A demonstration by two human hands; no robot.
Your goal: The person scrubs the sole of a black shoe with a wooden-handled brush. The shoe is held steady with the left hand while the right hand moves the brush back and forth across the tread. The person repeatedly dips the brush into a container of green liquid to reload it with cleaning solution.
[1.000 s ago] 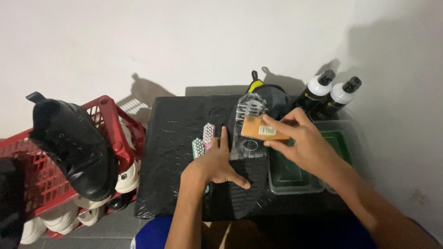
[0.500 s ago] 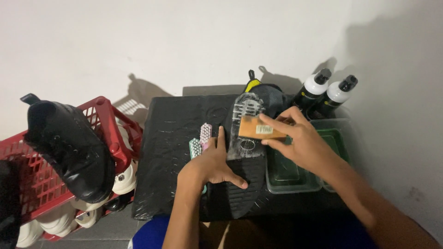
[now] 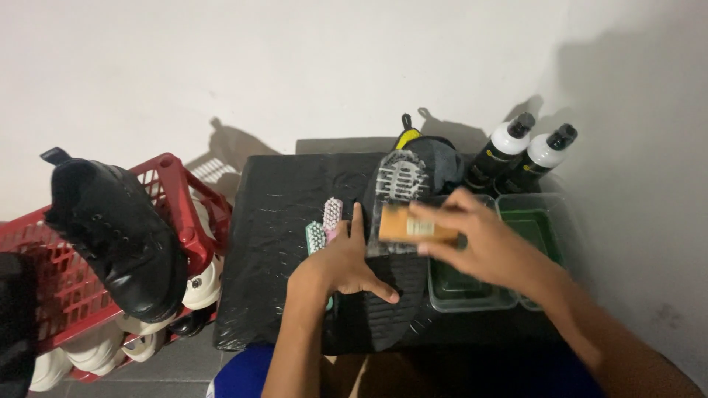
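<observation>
A black boot [image 3: 398, 295] lies sole up on a black-covered table [image 3: 280, 199]; its tread is wet and foamy near the toe. My left hand [image 3: 343, 262] presses flat on the sole's heel half and steadies it. My right hand [image 3: 483, 243] grips a wooden-backed brush [image 3: 413, 223] held across the middle of the sole. The brush is blurred by motion.
Two small brushes, one pink [image 3: 332, 215] and one green [image 3: 316, 237], lie left of the boot. Two clear tubs [image 3: 509, 295] sit at the right. Two black bottles with white necks [image 3: 516, 155] stand behind them. A red basket [image 3: 177, 214] at left holds a black boot [image 3: 118, 236].
The view has shifted slightly. My right hand with the brush has slid down the sole, from the toe area toward its middle. My left hand stays on the heel.
</observation>
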